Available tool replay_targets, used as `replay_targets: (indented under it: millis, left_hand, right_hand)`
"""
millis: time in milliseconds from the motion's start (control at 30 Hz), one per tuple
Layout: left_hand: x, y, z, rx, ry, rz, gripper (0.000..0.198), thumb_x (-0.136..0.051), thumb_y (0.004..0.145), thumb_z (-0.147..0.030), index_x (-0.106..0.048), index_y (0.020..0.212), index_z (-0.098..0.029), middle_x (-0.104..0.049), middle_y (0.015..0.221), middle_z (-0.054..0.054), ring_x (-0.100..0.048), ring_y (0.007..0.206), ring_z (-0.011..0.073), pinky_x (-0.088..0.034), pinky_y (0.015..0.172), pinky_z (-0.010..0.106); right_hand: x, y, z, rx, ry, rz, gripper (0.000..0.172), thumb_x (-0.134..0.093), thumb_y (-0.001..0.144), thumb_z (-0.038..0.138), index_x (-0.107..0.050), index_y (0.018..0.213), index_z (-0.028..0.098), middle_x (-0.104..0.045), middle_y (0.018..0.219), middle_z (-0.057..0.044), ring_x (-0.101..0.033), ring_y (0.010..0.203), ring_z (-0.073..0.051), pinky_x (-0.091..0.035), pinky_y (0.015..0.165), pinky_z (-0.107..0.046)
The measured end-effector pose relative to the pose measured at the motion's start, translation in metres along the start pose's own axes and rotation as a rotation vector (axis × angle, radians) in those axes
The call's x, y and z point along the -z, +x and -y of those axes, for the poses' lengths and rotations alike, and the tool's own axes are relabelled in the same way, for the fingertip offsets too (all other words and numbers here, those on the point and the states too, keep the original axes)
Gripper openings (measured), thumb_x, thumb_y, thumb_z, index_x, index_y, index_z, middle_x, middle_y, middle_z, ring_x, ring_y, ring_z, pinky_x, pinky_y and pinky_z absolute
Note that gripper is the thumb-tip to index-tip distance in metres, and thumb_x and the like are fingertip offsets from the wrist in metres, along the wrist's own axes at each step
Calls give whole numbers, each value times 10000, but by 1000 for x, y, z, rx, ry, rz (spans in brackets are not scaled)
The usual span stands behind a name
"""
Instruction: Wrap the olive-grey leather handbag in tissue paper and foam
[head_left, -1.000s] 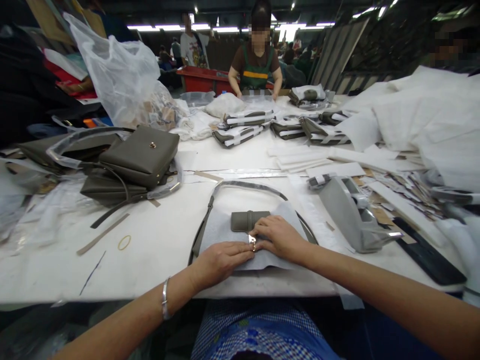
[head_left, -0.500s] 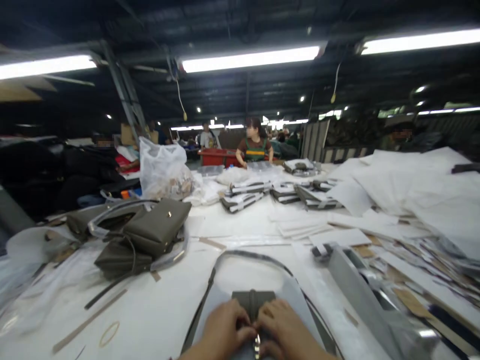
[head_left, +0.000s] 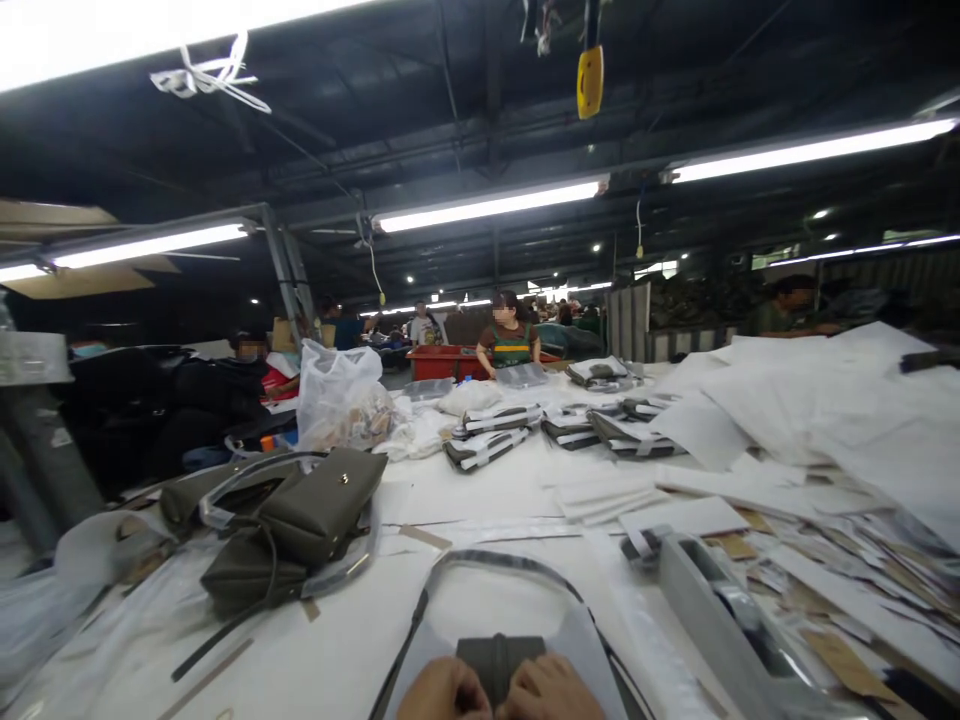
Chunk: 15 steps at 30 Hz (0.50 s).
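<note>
At the bottom edge lies a dark olive handbag, its flap point(head_left: 499, 665) showing between my hands. Its handle point(head_left: 510, 562), with clear wrapping over it, loops away from me on a pale translucent sheet. My left hand point(head_left: 446, 688) is closed at the flap's left side, fingers curled inward. On the right side my right hand point(head_left: 551, 688) is closed too, knuckles up, close to the left one. Both fingertips and the bag's lower part are cut off or hidden, so what exactly they pinch is hard to see.
Several olive bags point(head_left: 319, 515) are heaped at left, a plastic bag point(head_left: 341, 400) behind them. Wrapped bag pieces point(head_left: 487, 448) lie at the back. A grey tape dispenser point(head_left: 720, 610) stands at right beside paper scraps. A person point(head_left: 508, 335) works across the white table point(head_left: 345, 650).
The view has tilted up, so my hands and the handbag sit lower in the picture. The gold metal fitting between my fingers is out of sight now. Both hands stay at the flap.
</note>
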<state>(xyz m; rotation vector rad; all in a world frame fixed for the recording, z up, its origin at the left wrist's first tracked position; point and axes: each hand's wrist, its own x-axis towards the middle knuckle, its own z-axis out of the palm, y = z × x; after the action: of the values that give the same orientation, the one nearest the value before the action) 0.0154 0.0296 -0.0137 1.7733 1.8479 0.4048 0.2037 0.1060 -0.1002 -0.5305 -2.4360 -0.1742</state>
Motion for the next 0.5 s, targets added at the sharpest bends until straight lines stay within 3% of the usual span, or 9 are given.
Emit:
replay_targets:
  millis: [233, 367, 500]
  left_hand:
    - [-7, -19, -13, -103, 119, -131, 128, -581, 745, -148, -656, 820, -218, -679, 947, 27, -621, 834, 183, -457, 738, 263]
    - [1, -18, -22, -191, 222, -278, 181, -441, 854, -137, -598, 816, -219, -635, 952, 42, -634, 782, 171, -462, 699, 263]
    - [29, -22, -29, -219, -96, -316, 165, -487, 898, -275, -607, 808, -205, -639, 807, 29, -632, 677, 162, -481, 664, 263]
  right_hand:
    - [53, 12, 11, -197, 236, 373, 383, -838, 685, 447, -683, 1007, 310, -666, 993, 18, -590, 911, -220, -403, 786, -322]
    - [75, 20, 16, -294, 327, 474, 404, -847, 687, 368, -682, 1053, 327, -662, 1055, 9, -583, 990, -235, -396, 873, -347]
    - [86, 22, 20, -316, 381, 467, 396, -847, 696, 368, -684, 1054, 321, -657, 1055, 15, -569, 1016, -218, -378, 898, -335]
